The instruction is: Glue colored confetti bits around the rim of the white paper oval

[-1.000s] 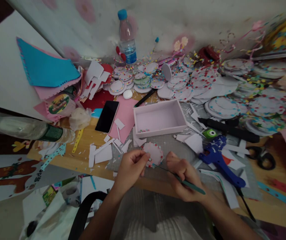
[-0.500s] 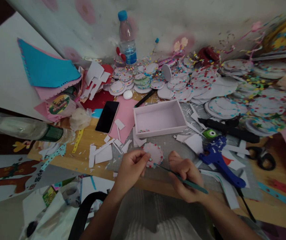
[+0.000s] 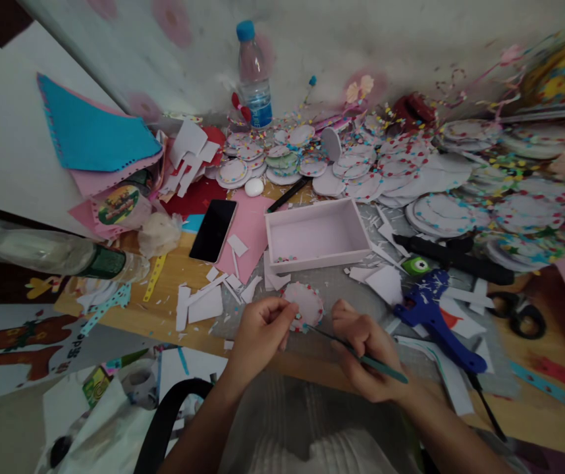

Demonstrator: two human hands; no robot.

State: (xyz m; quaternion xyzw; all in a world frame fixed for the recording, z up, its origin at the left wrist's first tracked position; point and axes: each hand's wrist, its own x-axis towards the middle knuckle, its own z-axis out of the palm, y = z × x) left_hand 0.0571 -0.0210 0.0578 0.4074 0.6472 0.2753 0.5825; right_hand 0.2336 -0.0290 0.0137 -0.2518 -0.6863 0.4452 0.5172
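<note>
A small round white disc (image 3: 307, 303) with red and blue dots along its rim lies near the table's front edge. My left hand (image 3: 265, 328) pinches the disc's left edge between thumb and fingers. In my right hand (image 3: 367, 350) is a dark green thin tool (image 3: 384, 369), tweezers or a similar pointed tool, its tip at the disc's lower rim. Just behind the disc stands an open pale pink box (image 3: 317, 236) with a few tiny coloured pieces in its near left corner.
Decorated discs (image 3: 445, 214) are heaped along the back and right. A phone (image 3: 213, 230) and paper scraps (image 3: 205, 305) lie left; a blue glue gun (image 3: 440, 329) and black scissors (image 3: 519, 315) lie right. A water bottle (image 3: 255, 82) stands behind.
The tool in my right hand has tilted very slightly, its tip still by the disc's rim. My left hand keeps the same pinch; the whole view has shifted slightly.
</note>
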